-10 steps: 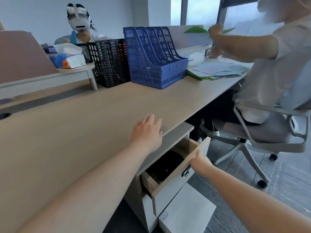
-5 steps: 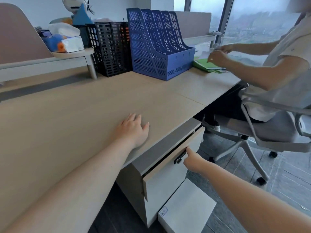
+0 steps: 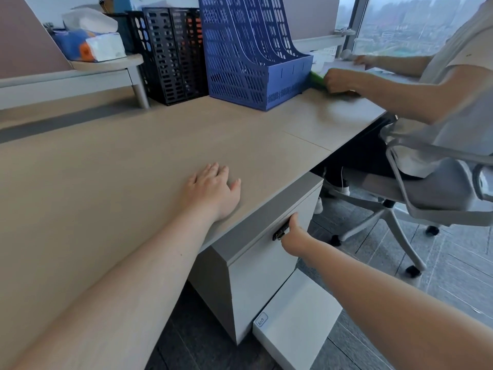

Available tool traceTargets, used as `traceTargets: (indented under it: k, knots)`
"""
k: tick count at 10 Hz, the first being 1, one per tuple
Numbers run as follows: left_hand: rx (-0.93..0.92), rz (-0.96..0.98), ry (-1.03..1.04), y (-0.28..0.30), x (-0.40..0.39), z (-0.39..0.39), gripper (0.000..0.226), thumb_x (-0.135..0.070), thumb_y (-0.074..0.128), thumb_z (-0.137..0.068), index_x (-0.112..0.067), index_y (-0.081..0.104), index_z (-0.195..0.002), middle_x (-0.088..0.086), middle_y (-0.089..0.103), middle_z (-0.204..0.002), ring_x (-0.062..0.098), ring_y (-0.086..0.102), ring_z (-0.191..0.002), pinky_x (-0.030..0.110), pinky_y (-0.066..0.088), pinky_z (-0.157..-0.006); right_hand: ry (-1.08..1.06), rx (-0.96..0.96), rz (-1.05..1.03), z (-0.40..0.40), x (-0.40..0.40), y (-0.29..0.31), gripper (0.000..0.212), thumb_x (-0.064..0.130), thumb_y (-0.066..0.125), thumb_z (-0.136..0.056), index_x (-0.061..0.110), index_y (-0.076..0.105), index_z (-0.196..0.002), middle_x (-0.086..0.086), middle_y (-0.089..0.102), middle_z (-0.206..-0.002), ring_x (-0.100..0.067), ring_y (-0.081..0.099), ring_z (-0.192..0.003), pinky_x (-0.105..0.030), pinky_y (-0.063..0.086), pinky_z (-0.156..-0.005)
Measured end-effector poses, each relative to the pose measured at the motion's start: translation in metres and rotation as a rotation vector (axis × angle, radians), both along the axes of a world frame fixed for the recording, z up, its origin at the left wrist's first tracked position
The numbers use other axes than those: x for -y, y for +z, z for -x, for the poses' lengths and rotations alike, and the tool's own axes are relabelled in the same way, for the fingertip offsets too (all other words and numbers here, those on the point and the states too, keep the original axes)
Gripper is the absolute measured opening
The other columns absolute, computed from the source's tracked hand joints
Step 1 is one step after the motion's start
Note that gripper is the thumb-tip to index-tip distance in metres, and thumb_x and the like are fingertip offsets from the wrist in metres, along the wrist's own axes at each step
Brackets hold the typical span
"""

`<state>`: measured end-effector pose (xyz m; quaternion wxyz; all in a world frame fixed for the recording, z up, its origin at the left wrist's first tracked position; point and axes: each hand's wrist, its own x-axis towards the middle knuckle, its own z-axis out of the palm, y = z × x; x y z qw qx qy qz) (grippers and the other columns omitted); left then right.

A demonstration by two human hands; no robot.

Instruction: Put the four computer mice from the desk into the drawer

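The drawer (image 3: 262, 252) of the grey cabinet under the desk is pushed fully in, its front flush with the cabinet. My right hand (image 3: 294, 237) presses against the drawer front beside the small dark handle (image 3: 280, 233), thumb up, holding nothing. My left hand (image 3: 213, 188) lies flat on the wooden desk (image 3: 120, 169) near its front edge, fingers spread. No computer mouse shows anywhere on the desk.
A blue file rack (image 3: 248, 52) and a black mesh rack (image 3: 173, 52) stand at the back. Tissue packs (image 3: 93, 41) rest on a raised shelf. A person on an office chair (image 3: 426, 188) handles papers at right. A white box (image 3: 296, 319) lies on the floor.
The drawer went from open, with dark items inside, to fully closed as my right hand pushed it in. My left hand stayed flat on the desk.
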<state>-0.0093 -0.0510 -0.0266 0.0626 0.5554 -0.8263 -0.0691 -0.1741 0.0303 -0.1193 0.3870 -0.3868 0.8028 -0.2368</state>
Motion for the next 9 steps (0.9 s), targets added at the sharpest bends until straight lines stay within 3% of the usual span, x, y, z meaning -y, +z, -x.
traceTargets:
  k: [1,2,3,4,5,6,7,8,9]
  knots:
    - [-0.001,0.008,0.004,0.000,0.001,0.000,0.060,-0.048,0.022,-0.099,-0.020,0.018,-0.152,0.001,0.011,-0.162,0.016,0.006,-0.149,0.039,0.006,-0.119,-0.007,0.016,0.028,-0.003,0.001,-0.005,0.074,0.000,0.039,-0.094,0.011,-0.004,-0.153,-0.005,0.025,-0.110,-0.017,0.032,-0.098,-0.032,0.031,-0.083]
    - [-0.003,0.014,0.004,-0.001,0.001,-0.001,0.060,-0.048,0.022,-0.099,-0.020,0.019,-0.151,0.000,0.012,-0.162,0.015,0.007,-0.149,0.039,0.006,-0.120,-0.009,0.026,0.032,-0.003,-0.004,-0.007,0.074,0.001,0.039,-0.095,0.015,-0.005,-0.154,-0.009,0.036,-0.114,-0.017,0.034,-0.097,-0.038,0.039,-0.090]
    - [-0.008,0.023,0.005,-0.001,0.001,0.000,0.060,-0.048,0.023,-0.099,-0.020,0.020,-0.151,0.001,0.013,-0.162,0.016,0.008,-0.148,0.040,0.008,-0.120,-0.042,0.089,-0.013,-0.004,-0.009,-0.006,0.067,0.013,0.032,-0.099,0.031,-0.004,-0.152,-0.006,0.043,-0.108,-0.017,0.042,-0.079,-0.031,0.043,-0.076]
    - [-0.004,0.025,0.005,-0.002,0.002,-0.001,0.060,-0.049,0.023,-0.098,-0.020,0.021,-0.151,0.001,0.013,-0.162,0.016,0.008,-0.148,0.040,0.008,-0.121,-0.024,-0.003,0.022,-0.006,-0.007,-0.011,0.077,0.003,0.039,-0.093,0.019,-0.006,-0.154,-0.014,0.044,-0.116,-0.022,0.039,-0.090,-0.037,0.037,-0.083]
    - [-0.005,0.029,0.003,-0.002,0.002,-0.001,0.060,-0.049,0.023,-0.099,-0.020,0.021,-0.151,0.001,0.013,-0.162,0.016,0.009,-0.148,0.039,0.009,-0.121,0.014,-0.050,0.004,-0.005,-0.009,-0.012,0.081,0.000,0.040,-0.092,0.018,-0.010,-0.153,-0.025,0.042,-0.141,-0.023,0.037,-0.097,-0.035,0.033,-0.083]
    - [-0.008,0.023,0.003,0.000,0.001,-0.001,0.060,-0.048,0.022,-0.099,-0.020,0.020,-0.151,0.001,0.013,-0.162,0.015,0.009,-0.148,0.039,0.009,-0.121,0.030,-0.090,0.013,-0.001,-0.010,-0.007,0.079,0.000,0.041,-0.091,0.019,-0.003,-0.154,-0.021,0.048,-0.131,-0.025,0.046,-0.099,-0.040,0.042,-0.090]
    - [-0.009,0.024,-0.003,0.000,-0.001,-0.001,0.059,-0.047,0.023,-0.099,-0.020,0.021,-0.151,0.001,0.014,-0.162,0.016,0.010,-0.148,0.040,0.009,-0.121,0.076,-0.171,-0.035,0.008,-0.015,0.002,0.062,0.005,0.038,-0.090,0.015,0.021,-0.149,-0.011,0.053,-0.116,-0.029,0.054,-0.102,-0.035,0.047,-0.085]
    - [-0.024,0.018,0.001,0.001,-0.003,-0.002,0.058,-0.047,0.023,-0.099,-0.020,0.022,-0.151,0.000,0.015,-0.161,0.016,0.011,-0.148,0.040,0.010,-0.121,0.237,-0.281,-0.159,0.021,-0.029,0.016,0.045,0.012,0.042,-0.093,0.011,0.046,-0.137,-0.009,0.053,-0.135,-0.027,0.054,-0.120,-0.033,0.046,-0.096]
    - [-0.045,0.033,-0.006,-0.001,-0.003,-0.001,0.058,-0.046,0.023,-0.099,-0.020,0.023,-0.151,0.001,0.016,-0.161,0.016,0.011,-0.148,0.039,0.010,-0.121,0.328,-0.369,-0.119,0.037,-0.057,0.038,0.035,0.026,0.050,-0.093,0.020,0.059,-0.127,0.000,0.060,-0.130,-0.019,0.058,-0.116,-0.027,0.045,-0.095]
